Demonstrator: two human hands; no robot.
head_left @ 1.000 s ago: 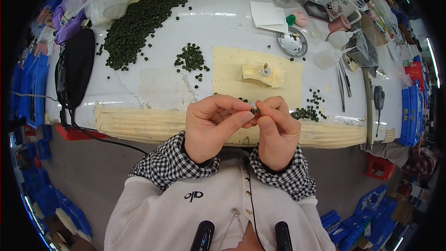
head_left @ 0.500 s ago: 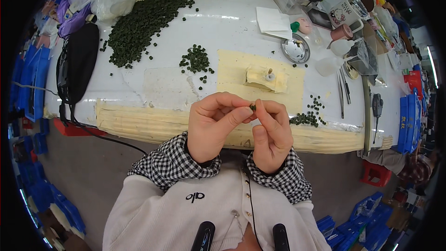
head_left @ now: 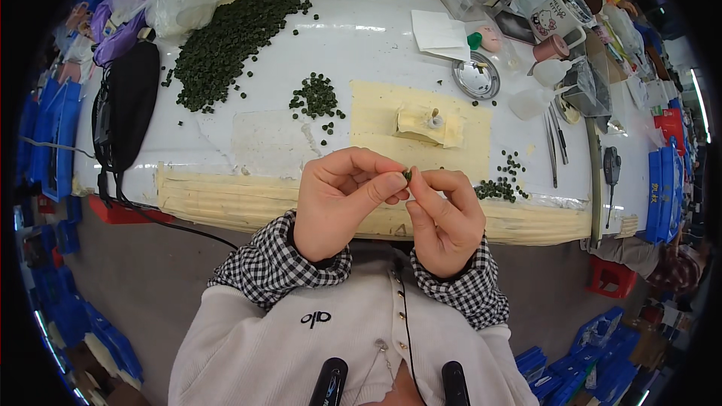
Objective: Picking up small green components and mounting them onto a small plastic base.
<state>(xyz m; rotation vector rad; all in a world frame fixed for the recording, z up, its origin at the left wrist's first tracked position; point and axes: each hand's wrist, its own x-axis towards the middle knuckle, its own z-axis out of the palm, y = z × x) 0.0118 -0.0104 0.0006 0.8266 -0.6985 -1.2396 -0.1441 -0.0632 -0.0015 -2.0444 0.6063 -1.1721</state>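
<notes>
Over the table's front edge, my left hand (head_left: 335, 203) pinches a small dark green bead-like piece (head_left: 408, 175) between thumb and index finger. My right hand (head_left: 449, 222) meets it from the other side, its index fingertip against the piece and its thumb held apart. Beyond the hands, a small block wrapped in cream tape (head_left: 429, 126), with a short peg upright on top, stands on a cream sheet (head_left: 368, 105). Similar green pieces lie in a small cluster (head_left: 316, 95) to the left and a loose group (head_left: 496, 189) to the right.
A large heap of green pieces (head_left: 226, 41) covers the back left, near a black pouch (head_left: 129, 105). On the right are a round metal dish (head_left: 476, 77), tweezers (head_left: 553, 150), a pink spool (head_left: 551, 48) and a patterned mug (head_left: 553, 19). White tissue (head_left: 440, 34) lies behind.
Both hands have shifted slightly, the left one leftward and the right one rightward, with the right thumb lower from its index finger. The green piece stays between the fingertips.
</notes>
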